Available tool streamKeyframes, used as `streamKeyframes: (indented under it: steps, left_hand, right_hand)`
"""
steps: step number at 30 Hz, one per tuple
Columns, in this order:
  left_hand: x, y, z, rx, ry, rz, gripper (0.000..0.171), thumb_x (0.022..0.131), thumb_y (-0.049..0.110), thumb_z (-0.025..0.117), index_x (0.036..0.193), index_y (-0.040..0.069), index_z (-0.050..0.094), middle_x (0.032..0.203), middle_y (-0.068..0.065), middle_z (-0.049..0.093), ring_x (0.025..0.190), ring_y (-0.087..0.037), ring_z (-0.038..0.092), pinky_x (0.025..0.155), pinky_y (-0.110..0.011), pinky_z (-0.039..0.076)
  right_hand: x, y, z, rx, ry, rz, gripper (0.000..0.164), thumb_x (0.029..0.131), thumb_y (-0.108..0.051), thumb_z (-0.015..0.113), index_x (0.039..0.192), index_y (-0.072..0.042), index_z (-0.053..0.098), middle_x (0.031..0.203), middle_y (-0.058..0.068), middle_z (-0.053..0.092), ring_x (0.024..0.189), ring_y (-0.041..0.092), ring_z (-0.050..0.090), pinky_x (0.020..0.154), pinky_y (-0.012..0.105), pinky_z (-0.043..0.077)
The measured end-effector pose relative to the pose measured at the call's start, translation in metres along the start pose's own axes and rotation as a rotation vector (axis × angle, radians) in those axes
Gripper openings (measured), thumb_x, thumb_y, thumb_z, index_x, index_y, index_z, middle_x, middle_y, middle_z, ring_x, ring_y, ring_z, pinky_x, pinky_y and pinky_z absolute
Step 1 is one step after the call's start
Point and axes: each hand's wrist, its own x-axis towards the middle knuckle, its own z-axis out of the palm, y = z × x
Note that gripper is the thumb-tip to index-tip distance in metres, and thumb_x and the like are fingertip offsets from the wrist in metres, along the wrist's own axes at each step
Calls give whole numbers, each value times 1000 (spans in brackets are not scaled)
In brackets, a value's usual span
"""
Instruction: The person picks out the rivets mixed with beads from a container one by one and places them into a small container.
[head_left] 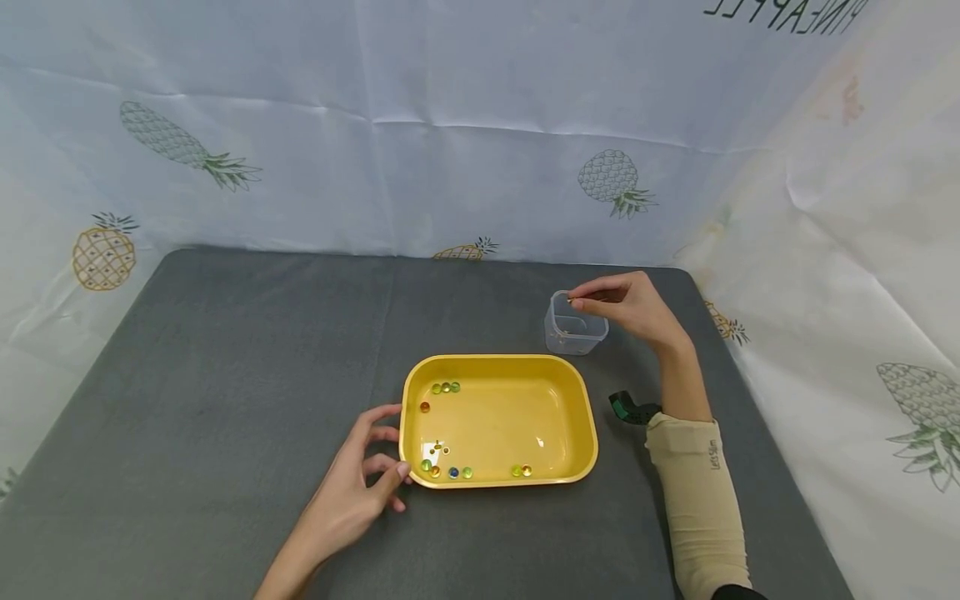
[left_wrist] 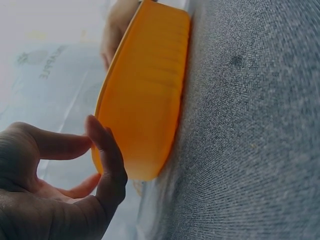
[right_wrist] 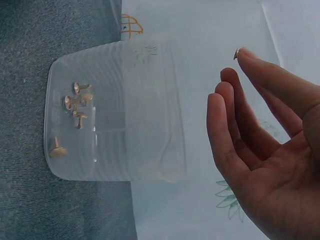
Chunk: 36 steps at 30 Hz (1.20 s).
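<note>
My left hand [head_left: 345,496] holds the left end of a yellow tray [head_left: 495,359], thumb and fingers at its rim. In the tray lie several glass marbles [head_left: 453,472], green, amber and blue, mostly along its edges. A few small brass thumbtacks [head_left: 446,451] sit near its lower left. Behind the tray's right end, my right hand [head_left: 633,307] hovers over a clear plastic box [head_left: 576,343] and pinches one brass thumbtack [right_wrist: 236,53] between thumb and fingertip. Several more thumbtacks [right_wrist: 57,151] show through the box on its bottom.
A dark grey cloth covers the table [head_left: 247,400]. A black and green band piece [head_left: 630,410] sticks out beside the right forearm, which wears a beige sleeve [head_left: 693,500]. White sheets with pineapple prints [head_left: 450,167] hang behind and at the sides.
</note>
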Motion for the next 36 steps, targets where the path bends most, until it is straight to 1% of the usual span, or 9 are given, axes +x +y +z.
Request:
streamKeyframes:
  steps: [6, 10, 14, 18, 22, 25, 29, 32, 36]
  left_hand:
    - [-1, -2, 0, -1, 1, 6, 72, 88, -2, 64, 142, 32, 31, 125, -15, 42, 81, -28, 67, 55, -39, 58]
    - [-1, -2, 0, -1, 0, 3, 71, 88, -2, 65, 142, 32, 31, 125, -15, 42, 82, -29, 67, 55, -38, 58]
    - [0, -2, 0, -4, 3, -2, 72, 89, -2, 64, 142, 33, 31, 126, -14, 42, 82, -29, 66, 56, -38, 58]
    - [0, -2, 0, -6, 2, 1, 72, 88, -2, 64, 142, 33, 31, 126, -14, 42, 82, -29, 66, 56, -38, 58]
    - [0, -2, 0, -6, 0, 2, 72, 88, -2, 64, 142, 33, 32, 125, -14, 42, 82, -29, 67, 56, -37, 58]
    - [-1, -2, 1, -9, 1, 3, 71, 88, -2, 65, 141, 33, 32, 125, -15, 42, 81, -28, 67, 55, -37, 58]
    - [-2, -2, 1, -15, -1, 5, 72, 88, -2, 65, 142, 31, 32, 126, -16, 42, 81, -27, 66, 55, -37, 58]
    - [-2, -2, 1, -16, 0, 4, 72, 88, -2, 65, 142, 32, 32, 126, -15, 42, 82, -28, 66, 55, -37, 58]
    - [0, -3, 1, -14, 2, 8, 72, 89, -2, 64, 142, 33, 31, 126, -15, 42, 82, -29, 66, 55, -37, 58]
  right_hand:
    - [3, 6, 2, -6, -3, 21, 27, 87, -18, 72, 111, -4, 72, 113, 14, 71, 90, 11, 69, 77, 22, 58]
    - [5, 14, 2, -6, 0, 28, 27, 87, -18, 72, 111, -5, 72, 114, 16, 71, 90, 10, 69, 78, 22, 58]
    - [9, 31, 1, 4, 8, 35, 27, 87, -21, 73, 111, -9, 72, 114, 15, 71, 91, 12, 69, 78, 22, 58]
    - [11, 44, 0, -3, 22, 46, 27, 85, -28, 74, 108, -15, 74, 112, 9, 72, 92, 14, 69, 79, 23, 58]
    - [12, 47, 1, -12, 22, 51, 28, 83, -33, 75, 107, -18, 74, 109, 4, 72, 95, 19, 69, 81, 29, 59]
    - [13, 48, 2, -15, 22, 53, 28, 83, -34, 75, 106, -18, 74, 108, 3, 73, 98, 27, 68, 83, 34, 59]
    - [14, 50, 2, -14, 27, 59, 28, 83, -33, 75, 106, -18, 74, 108, 3, 73, 100, 32, 66, 84, 36, 59]
    - [15, 51, 1, -10, 29, 65, 28, 84, -31, 75, 107, -16, 74, 108, 5, 73, 100, 32, 67, 85, 34, 59]
    - [15, 52, 2, -6, 18, 66, 30, 85, -30, 74, 109, -13, 73, 109, 5, 72, 98, 27, 68, 85, 32, 59]
